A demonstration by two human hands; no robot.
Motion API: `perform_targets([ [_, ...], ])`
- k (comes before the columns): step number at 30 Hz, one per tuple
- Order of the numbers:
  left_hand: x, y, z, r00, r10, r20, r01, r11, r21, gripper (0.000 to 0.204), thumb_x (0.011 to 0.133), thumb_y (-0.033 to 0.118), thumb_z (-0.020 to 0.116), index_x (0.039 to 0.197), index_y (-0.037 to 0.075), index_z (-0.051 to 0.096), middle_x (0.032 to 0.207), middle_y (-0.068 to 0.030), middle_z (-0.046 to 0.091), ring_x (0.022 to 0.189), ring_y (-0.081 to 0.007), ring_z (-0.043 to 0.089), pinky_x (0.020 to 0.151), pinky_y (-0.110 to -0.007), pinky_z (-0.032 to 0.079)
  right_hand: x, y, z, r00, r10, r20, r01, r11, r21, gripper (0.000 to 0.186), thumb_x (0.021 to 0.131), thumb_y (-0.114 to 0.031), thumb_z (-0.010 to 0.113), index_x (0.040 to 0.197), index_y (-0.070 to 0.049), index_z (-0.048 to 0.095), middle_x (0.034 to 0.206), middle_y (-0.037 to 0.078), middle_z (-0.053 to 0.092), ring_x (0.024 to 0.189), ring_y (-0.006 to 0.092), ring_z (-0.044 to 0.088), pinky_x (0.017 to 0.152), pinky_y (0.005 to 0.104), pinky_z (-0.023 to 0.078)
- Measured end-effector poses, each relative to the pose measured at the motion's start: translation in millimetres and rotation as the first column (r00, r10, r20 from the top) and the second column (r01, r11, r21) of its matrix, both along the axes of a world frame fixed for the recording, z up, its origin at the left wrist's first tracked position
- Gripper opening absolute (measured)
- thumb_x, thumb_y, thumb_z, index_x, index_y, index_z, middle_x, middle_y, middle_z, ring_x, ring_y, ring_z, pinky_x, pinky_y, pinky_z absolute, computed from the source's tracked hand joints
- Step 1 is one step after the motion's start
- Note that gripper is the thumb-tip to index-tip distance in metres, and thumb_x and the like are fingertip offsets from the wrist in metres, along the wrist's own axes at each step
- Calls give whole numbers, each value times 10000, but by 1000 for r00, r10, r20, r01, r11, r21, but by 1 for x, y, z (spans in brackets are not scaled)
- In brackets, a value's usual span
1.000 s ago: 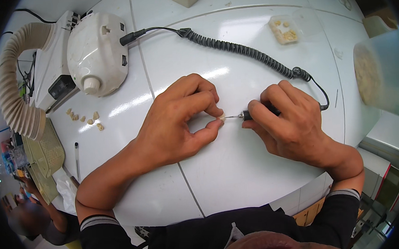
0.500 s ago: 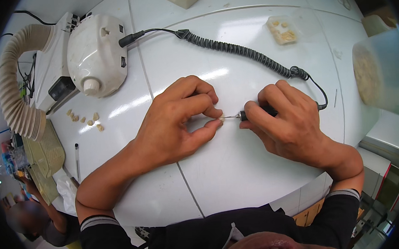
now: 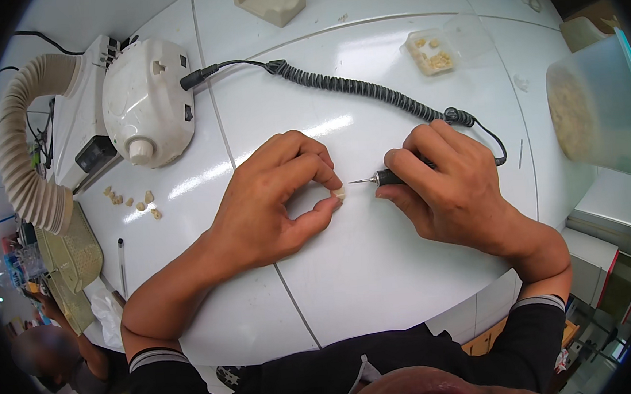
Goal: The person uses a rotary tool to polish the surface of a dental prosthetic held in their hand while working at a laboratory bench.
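Note:
Between thumb and fingertips, my left hand [image 3: 275, 196] pinches a small cream tooth-shaped piece [image 3: 339, 193], partly covered by the fingers. My right hand [image 3: 446, 184] is closed around a black rotary handpiece [image 3: 387, 178], held like a pen. Its thin metal bur [image 3: 360, 181] points left at the piece, with a small gap between them. A coiled black cord [image 3: 366, 81] runs from the handpiece to the white control unit [image 3: 149, 102] at the far left. Several similar cream pieces [image 3: 140, 206] lie on the white table left of my left hand.
A ribbed hose [image 3: 15, 145] curves at the left above a pale basket [image 3: 78, 250]. A pen [image 3: 122, 265] lies near my left forearm. Farther off are a small clear box [image 3: 430, 51] of cream pieces and a beige stand [image 3: 270, 4]. A translucent bin [image 3: 602, 104] stands right; another person [image 3: 70, 357] sits lower left.
The bur has come away from the cream piece, leaving a gap. My left hand has shifted slightly left and turned the piece more into sight. The whole view has shifted a little.

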State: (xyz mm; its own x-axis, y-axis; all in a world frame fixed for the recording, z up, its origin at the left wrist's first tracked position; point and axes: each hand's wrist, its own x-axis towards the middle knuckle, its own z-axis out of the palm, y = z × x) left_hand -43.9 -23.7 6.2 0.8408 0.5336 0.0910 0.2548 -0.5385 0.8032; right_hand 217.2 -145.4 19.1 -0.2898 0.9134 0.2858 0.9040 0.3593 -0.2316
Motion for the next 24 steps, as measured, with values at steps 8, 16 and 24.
perform_targets([
  [8,0,0,1,1000,-2,-1,2,1000,11,185,870,66,909,1030,55,818,1161,-71,706,926,-184,694,720,-318,537,1,1,1,1000,3,1,-3,1000,-23,297,905,-306,938,981,-134,708,910,27,558,800,193,577,607,344,472],
  [16,0,0,0,1000,-3,-4,3,1000,20,183,875,70,910,1033,60,818,1165,-71,703,921,-181,691,711,-315,536,2,1,0,1000,1,1,-1,1000,-30,293,915,-311,930,969,-132,705,909,30,559,800,195,579,611,353,471],
  [24,1,0,1,1000,-3,-14,3,1000,13,181,878,69,909,1034,59,817,1162,-72,703,925,-187,690,711,-315,538,2,1,0,1000,-5,-5,4,1000,-28,293,914,-313,931,974,-132,708,918,30,561,805,195,580,618,356,473],
])
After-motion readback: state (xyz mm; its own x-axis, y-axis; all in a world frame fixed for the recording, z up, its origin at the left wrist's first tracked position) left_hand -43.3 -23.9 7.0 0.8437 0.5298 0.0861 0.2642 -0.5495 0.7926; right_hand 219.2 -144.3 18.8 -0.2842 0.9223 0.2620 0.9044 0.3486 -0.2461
